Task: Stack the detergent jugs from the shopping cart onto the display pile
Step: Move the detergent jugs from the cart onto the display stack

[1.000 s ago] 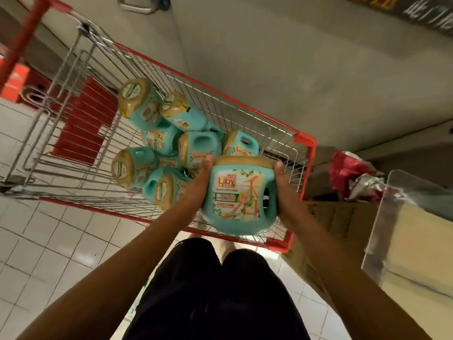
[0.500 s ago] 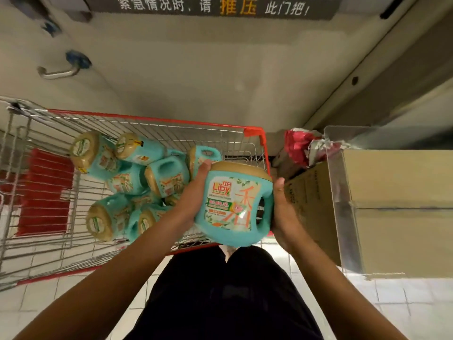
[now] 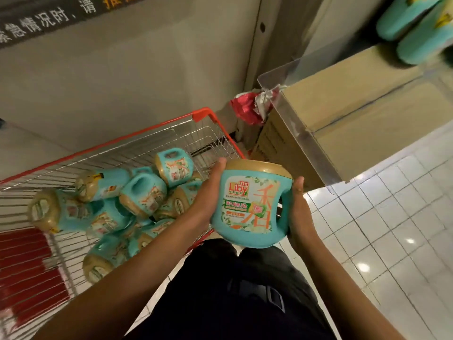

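One detergent jug [image 3: 247, 204] is clamped between two hands. The left hand [image 3: 207, 192] cups its left side, thumb lying up toward the gold cap. The right hand [image 3: 297, 212] wraps the handle side, thumb raised beside the handle. The fingers of both hands pass behind the bottle, out of sight. The jug is upright with its label facing the camera. It is held in the air above the person's black trousers [image 3: 232, 290], just off the near right corner of the shopping cart [image 3: 202, 114].

Inside the cart lies a heap of matching jugs [image 3: 143, 192], teal with gold caps, tipped on their sides and overlapping. At least eight can be counted; blur at the left end prevents an exact number. One red seat flap [image 3: 24, 266] hangs at that end.

To the right, past a strip of white tiled floor [image 3: 392, 217], stand cardboard cartons [image 3: 355, 94] with one clear corner panel [image 3: 301, 123] against them. Two teal jugs of the display pile [image 3: 416, 28] sit on top at the upper right, well apart from the held one. One crumpled red and silver wrapper [image 3: 247, 106] is wedged between the cartons and the wall.
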Available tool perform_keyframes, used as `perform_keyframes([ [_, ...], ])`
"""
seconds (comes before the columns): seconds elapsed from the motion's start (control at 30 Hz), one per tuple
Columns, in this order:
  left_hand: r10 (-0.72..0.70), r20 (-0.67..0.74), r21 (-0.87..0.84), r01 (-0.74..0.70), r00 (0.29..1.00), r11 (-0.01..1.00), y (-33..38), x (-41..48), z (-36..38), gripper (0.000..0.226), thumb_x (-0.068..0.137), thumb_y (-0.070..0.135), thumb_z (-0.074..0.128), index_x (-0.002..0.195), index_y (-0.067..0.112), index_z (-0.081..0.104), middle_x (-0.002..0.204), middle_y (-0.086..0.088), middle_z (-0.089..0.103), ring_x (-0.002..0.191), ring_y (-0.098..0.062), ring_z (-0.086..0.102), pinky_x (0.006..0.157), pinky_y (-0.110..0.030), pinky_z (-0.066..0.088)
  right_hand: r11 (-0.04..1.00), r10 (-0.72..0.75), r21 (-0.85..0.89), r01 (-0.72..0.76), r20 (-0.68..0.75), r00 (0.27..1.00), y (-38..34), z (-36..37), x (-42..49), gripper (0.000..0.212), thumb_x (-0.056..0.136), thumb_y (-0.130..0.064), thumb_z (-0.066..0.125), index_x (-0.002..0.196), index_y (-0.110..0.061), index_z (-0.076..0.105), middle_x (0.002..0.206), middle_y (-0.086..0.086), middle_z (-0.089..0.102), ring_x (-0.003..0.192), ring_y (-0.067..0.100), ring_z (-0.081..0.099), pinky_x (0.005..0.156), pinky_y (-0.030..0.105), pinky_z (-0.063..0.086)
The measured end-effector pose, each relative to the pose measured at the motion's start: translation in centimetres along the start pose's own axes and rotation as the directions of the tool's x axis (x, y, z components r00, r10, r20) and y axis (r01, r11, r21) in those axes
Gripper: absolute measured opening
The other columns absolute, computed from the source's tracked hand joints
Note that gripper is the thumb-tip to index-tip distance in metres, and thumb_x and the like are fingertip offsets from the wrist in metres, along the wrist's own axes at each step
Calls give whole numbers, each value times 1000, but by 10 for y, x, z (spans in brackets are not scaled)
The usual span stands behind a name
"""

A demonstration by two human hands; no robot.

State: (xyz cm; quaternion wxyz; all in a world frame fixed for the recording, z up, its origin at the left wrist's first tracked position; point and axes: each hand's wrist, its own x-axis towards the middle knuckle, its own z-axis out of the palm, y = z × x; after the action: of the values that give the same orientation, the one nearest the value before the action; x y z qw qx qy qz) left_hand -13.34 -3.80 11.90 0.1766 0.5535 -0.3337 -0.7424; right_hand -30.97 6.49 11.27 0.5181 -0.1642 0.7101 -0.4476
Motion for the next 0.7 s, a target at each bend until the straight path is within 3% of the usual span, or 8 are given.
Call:
perform_keyframes([
  [0.1, -62, 113, 88, 52, 992, 995, -8, 3, 28, 79, 92, 86, 39, 106, 23, 83, 108, -15, 81, 100, -34, 79, 87, -50, 65, 998, 20, 68, -14, -92, 996, 11, -28, -17, 85, 95, -80, 19, 113, -17, 74, 109, 5, 80, 103, 25, 78, 92, 49, 63],
  [0.17, -90, 173, 151, 64, 981, 987, -12, 3, 54, 82, 89, 88, 40, 110, 21, 82, 112, -16, 80, 104, -37, 78, 98, -59, 59, 993, 46, 118, -28, -150, 988, 19, -53, -26, 86, 96, -82, 19, 115, -19, 75, 110, 2, 80, 103, 24, 79, 89, 46, 64],
  [0.3, -107, 254, 273, 35, 961, 961, -17, 7, 112, 81, 93, 86, 37, 115, 21, 80, 115, -15, 79, 108, -36, 77, 102, -63, 56, 979, 60, 205, -11, -234, 970, 30, -104, -39, 77, 98, -82, 23, 107, -29, 78, 108, 2, 81, 99, 27, 79, 84, 42, 67],
  [0.47, -154, 328, 400, 11, 932, 916, -24, 12, 200, 84, 89, 90, 37, 115, 23, 81, 114, -14, 80, 107, -35, 77, 101, -59, 58, 954, 104, 299, -6, -312, 944, 39, -181, -48, 71, 101, -78, 20, 107, -39, 78, 111, -1, 80, 103, 25, 79, 95, 55, 62],
  [0.7, -198, 378, 466, -1, 904, 885, -43, 21, 325, 84, 97, 83, 28, 125, 21, 77, 119, -13, 79, 111, -32, 76, 100, -52, 58, 929, 141, 369, -10, -331, 933, 41, -302, -46, 80, 103, -72, 19, 120, -17, 74, 114, 10, 78, 110, 34, 75, 100, 54, 60],
])
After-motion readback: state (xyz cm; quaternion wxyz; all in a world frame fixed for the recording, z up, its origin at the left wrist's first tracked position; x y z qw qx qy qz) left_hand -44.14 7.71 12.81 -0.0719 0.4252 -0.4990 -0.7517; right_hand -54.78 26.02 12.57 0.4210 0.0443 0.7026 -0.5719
